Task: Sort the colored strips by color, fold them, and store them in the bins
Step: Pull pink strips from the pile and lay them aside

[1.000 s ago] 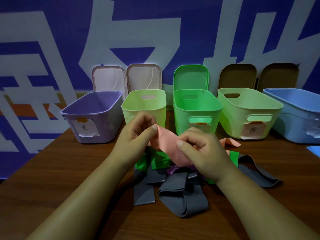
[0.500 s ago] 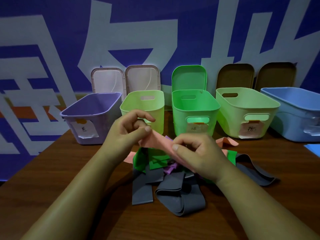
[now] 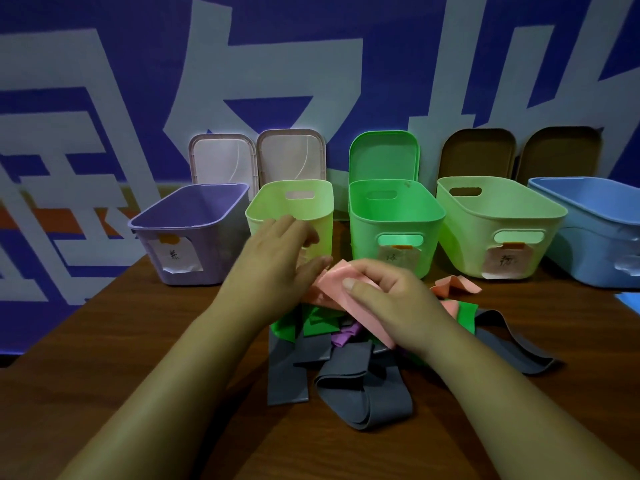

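Note:
A pink strip is folded over and pinched in my right hand, thumb on top. My left hand hovers just left of it with fingers spread, thumb tip near the fold, holding nothing. Below the hands lies a pile of strips: green, purple, grey, and another pink strip. Five bins stand in a row behind: purple, light green, bright green, wide light green, blue.
Lids lean against the blue-and-white wall behind the bins: two pinkish, one green, two brown. Paper labels hang on the bin fronts. The brown wooden table stretches toward me. A blue object shows at the right edge.
My left hand let go of the pink strip and its fingers spread open. My right hand kept the strip, which is now folded over more compactly.

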The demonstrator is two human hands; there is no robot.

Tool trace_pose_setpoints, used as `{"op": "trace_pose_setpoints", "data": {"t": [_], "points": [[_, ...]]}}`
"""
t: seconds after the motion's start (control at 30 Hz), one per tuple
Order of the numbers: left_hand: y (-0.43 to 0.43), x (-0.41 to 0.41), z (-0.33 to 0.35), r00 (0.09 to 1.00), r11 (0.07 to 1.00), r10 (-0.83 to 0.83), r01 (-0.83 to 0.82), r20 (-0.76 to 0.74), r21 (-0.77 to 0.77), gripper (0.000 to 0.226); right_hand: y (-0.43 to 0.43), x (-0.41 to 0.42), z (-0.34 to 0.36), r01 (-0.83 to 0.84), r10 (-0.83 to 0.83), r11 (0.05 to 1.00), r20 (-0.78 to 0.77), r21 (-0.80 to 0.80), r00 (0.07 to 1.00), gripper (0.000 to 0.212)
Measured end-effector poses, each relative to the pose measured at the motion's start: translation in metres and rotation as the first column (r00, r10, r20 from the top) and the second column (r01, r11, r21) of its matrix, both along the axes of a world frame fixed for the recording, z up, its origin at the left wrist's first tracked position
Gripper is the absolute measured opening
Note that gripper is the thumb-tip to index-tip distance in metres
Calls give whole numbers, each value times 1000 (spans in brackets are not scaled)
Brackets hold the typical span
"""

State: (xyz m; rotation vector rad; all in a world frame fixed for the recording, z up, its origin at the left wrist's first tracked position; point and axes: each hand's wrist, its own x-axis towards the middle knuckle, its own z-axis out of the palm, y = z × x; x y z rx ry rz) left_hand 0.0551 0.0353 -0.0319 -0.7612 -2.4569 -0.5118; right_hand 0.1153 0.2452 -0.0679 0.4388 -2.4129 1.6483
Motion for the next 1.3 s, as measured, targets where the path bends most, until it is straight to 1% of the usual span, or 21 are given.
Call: {"op": "trace_pose_setpoints", "data": {"t": [0.03, 0.07, 0.1, 0.17, 0.3, 0.47, 0.57, 0.63, 0.73, 0.8, 0.87, 0.93, 0.97, 1.07, 1.1, 1.2, 1.3], "points": [[3, 5, 0, 997, 994, -58, 53, 42, 96, 25, 0, 0, 0, 7, -7, 1000, -1, 3, 1000, 28], [4, 9, 2, 989, 978, -118, 100, 86, 181, 23, -1, -1, 0, 5, -5, 1000, -5, -3, 1000, 28], [5, 13, 3, 978, 964, -165, 133, 125, 229, 25, -1, 0, 0, 2, -2, 1000, -8, -17, 1000, 28], [5, 19, 6, 961, 958, -204, 156, 188, 242, 25, -2, 0, 0, 5, -5, 1000, -19, -28, 1000, 26], [5, 18, 8, 942, 939, -208, 118, 262, 322, 8, -1, 0, 0, 38, -39, 999, -32, -25, 999, 24], [13, 17, 18, 944, 927, -222, 127, 243, 352, 5, -1, 1, 0, 28, -32, 993, -35, -113, 999, 22], [20, 18, 33, 966, 942, -188, 126, 179, 311, 5, 1, 1, 2, 48, -53, 978, -19, -201, 998, 12], [24, 19, 48, 980, 956, -163, 128, 116, 264, 6, 3, 1, 3, 85, -93, 964, -20, -251, 996, 10], [32, 20, 79, 989, 977, -146, 144, 5, 155, 8, 6, 1, 5, 145, -159, 920, -10, -365, 987, 11], [38, 18, 102, 985, 985, -148, 155, -91, 73, 10, 8, -1, 5, 177, -189, 895, 12, -410, 982, 10], [44, 16, 126, 971, 987, -155, 158, -183, 0, 10, 9, -2, 7, 210, -214, 875, 40, -436, 976, 15], [50, 15, 149, 950, 985, -174, 171, -259, -34, 9, 9, -4, 9, 221, -211, 853, 75, -473, 975, 24], [54, 15, 160, 937, 983, -185, 181, -296, -40, 9, 9, -5, 10, 235, -215, 861, 96, -451, 972, 25], [66, 14, 190, 909, 984, -180, 160, -377, -83, 11, 10, -7, 7, 271, -249, 922, 114, -278, 962, 21], [69, 13, 198, 905, 984, -173, 144, -388, -103, 12, 10, -7, 7, 262, -240, 929, 113, -261, 964, 20], [76, 9, 218, 900, 980, -158, 95, -406, -172, 16, 9, -3, 8, 240, -216, 925, 115, -295, 970, 13], [80, 7, 228, 897, 973, -142, 48, -418, -227, 17, 12, -2, 13, 282, -271, 905, 81, -318, 959, 14]]}}
